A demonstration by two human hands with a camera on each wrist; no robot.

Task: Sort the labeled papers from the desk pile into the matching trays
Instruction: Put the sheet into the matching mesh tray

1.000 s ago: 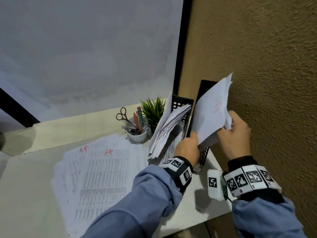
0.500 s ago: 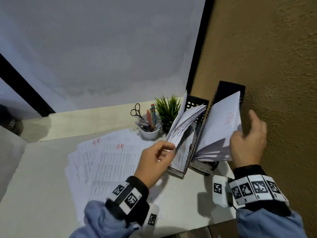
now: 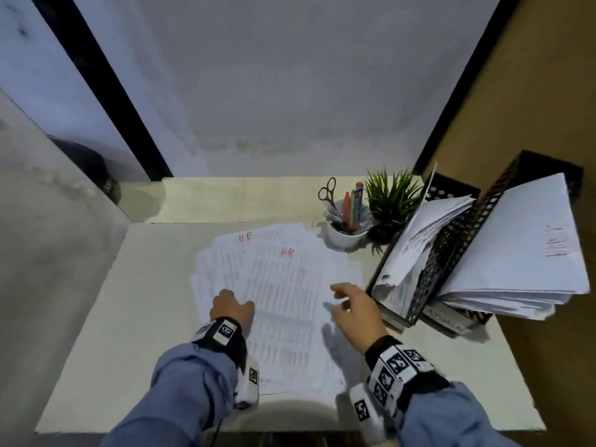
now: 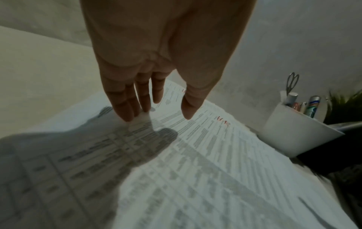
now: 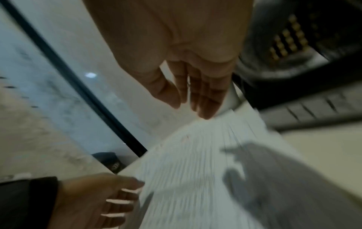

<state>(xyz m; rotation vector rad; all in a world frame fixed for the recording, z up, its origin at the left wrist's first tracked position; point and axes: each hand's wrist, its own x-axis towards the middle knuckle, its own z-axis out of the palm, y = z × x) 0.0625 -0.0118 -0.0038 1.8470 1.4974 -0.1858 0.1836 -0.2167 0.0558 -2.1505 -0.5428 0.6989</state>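
Note:
A spread pile of printed papers (image 3: pixel 287 285), with "HR" in red on its two top sheets, lies mid-desk. My left hand (image 3: pixel 230 309) rests on the pile's left part; in the left wrist view the left hand (image 4: pixel 158 108) has straight fingers whose tips touch the papers (image 4: pixel 195 170). My right hand (image 3: pixel 350 306) hovers open over the pile's right edge and holds nothing; the right hand (image 5: pixel 188 106) is blurred in its wrist view. Two black perforated trays stand at the right: the nearer tray (image 3: pixel 432 279) and the right tray (image 3: pixel 529 169), both full of sheets.
A white cup (image 3: pixel 346 235) with scissors and pens and a small green plant (image 3: pixel 392 201) stand behind the pile, beside the trays. A brown wall (image 3: pixel 532 91) runs close along the right. Bare desk (image 3: pixel 129 317) lies left of the pile.
Both hands have come away from the trays and down to the pile. The sheets the right hand held now sit in the right tray. The left hand has landed on the pile.

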